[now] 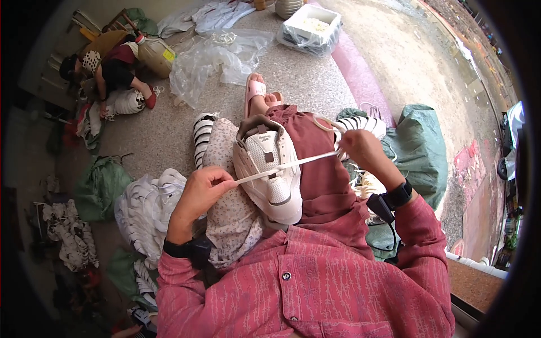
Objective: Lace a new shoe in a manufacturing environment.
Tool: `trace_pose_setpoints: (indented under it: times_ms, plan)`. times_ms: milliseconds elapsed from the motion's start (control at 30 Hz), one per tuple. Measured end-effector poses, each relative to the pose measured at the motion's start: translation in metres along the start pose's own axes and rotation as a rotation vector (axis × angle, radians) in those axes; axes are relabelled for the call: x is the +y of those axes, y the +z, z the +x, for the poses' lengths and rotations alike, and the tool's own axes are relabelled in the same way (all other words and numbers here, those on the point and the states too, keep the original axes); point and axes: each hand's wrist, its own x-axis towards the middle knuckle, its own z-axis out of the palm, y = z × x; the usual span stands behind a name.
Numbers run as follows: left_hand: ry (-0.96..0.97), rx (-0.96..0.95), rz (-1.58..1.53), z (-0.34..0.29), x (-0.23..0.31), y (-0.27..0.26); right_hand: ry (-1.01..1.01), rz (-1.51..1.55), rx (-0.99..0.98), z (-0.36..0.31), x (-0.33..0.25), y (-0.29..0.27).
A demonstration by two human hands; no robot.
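White flat lace (pixel 293 164), mesh-panelled shoe (pixel 269 169), both hands

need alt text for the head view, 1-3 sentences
A seated person's left hand and right hand pull a white lace taut across a white sneaker resting on their lap. Piles of white shoe parts and a green sack lie around them on the floor.
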Motion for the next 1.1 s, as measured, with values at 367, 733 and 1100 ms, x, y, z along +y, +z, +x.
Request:
trace_pose_setpoints:
  times_ms: [367,733,1100]
  plan:
    - [0.808,0.252,0.269,0.054,0.042,0.046,-0.375,0.414,0.155,-0.005,-0.074,0.034]
    - [0.654,0.012,0.221,0.063,0.039,0.049,-0.446,0.641,-0.241,-0.018,-0.072,0.027]
    - [0.693,-0.020,0.177,0.066,0.035,0.047,-0.256,0.950,-0.354,-0.019,-0.065,0.034]
